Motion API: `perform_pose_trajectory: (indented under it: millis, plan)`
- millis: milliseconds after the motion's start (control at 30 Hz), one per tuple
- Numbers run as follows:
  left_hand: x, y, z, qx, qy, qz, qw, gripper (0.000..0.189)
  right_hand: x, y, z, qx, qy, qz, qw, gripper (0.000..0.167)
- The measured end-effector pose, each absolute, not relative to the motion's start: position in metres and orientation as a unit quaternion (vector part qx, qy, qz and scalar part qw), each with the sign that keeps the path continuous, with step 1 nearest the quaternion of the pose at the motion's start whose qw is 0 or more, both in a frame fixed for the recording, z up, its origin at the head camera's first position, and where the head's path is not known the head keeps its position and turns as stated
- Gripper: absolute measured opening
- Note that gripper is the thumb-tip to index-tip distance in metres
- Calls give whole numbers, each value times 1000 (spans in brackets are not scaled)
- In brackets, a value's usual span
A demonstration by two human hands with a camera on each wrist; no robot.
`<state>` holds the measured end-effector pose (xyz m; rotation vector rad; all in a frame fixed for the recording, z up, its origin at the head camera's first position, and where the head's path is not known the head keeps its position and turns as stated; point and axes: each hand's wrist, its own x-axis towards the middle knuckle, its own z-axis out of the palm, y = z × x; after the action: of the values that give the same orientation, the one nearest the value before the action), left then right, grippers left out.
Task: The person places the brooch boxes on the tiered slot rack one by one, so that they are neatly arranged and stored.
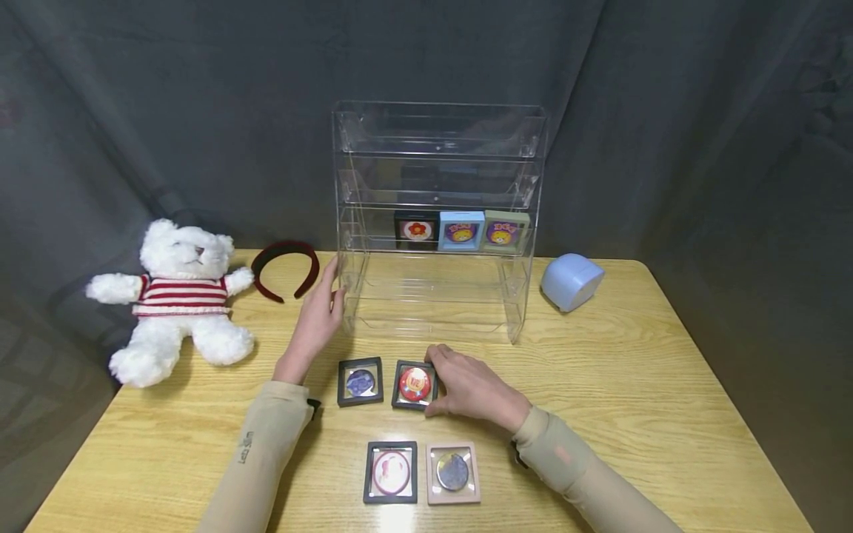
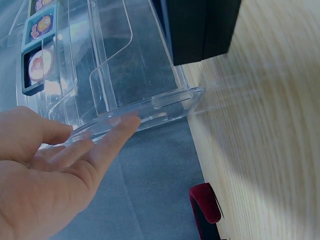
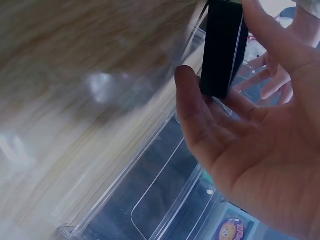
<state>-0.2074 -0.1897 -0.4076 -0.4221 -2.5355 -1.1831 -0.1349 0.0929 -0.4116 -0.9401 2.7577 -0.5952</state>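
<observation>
My right hand (image 1: 473,389) holds a black square display frame (image 1: 415,385) with a red round badge, thumb and fingers at its right corners. In the right wrist view that frame (image 3: 222,50) appears edge-on between thumb and fingers. My left hand (image 1: 318,314), fingers fairly straight, touches the left side of a clear tiered acrylic rack (image 1: 436,154); the left wrist view shows its fingertips along the side panel (image 2: 165,102). Three small framed badges stand on a middle tier: one black (image 1: 417,231), one light blue (image 1: 461,232), one olive green (image 1: 506,232).
Another black frame (image 1: 360,382) lies left of the held one. Nearer me lie a black frame (image 1: 391,472) and a pink frame (image 1: 453,474). A white teddy bear (image 1: 183,296) and dark red headband (image 1: 285,246) are left, a light blue rounded object (image 1: 571,282) right.
</observation>
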Motion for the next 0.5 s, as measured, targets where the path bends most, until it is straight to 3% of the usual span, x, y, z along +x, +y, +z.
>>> perform_pose_trajectory:
  millis: [167, 500]
  plan:
    - [-208, -189, -408, -150, -886, -407, 163, 60, -135, 92, -407, -309, 918, -233, 86, 63]
    - [-209, -190, -409, -155, -885, -405, 172, 59, -138, 93, -407, -335, 909, -245, 35, 51]
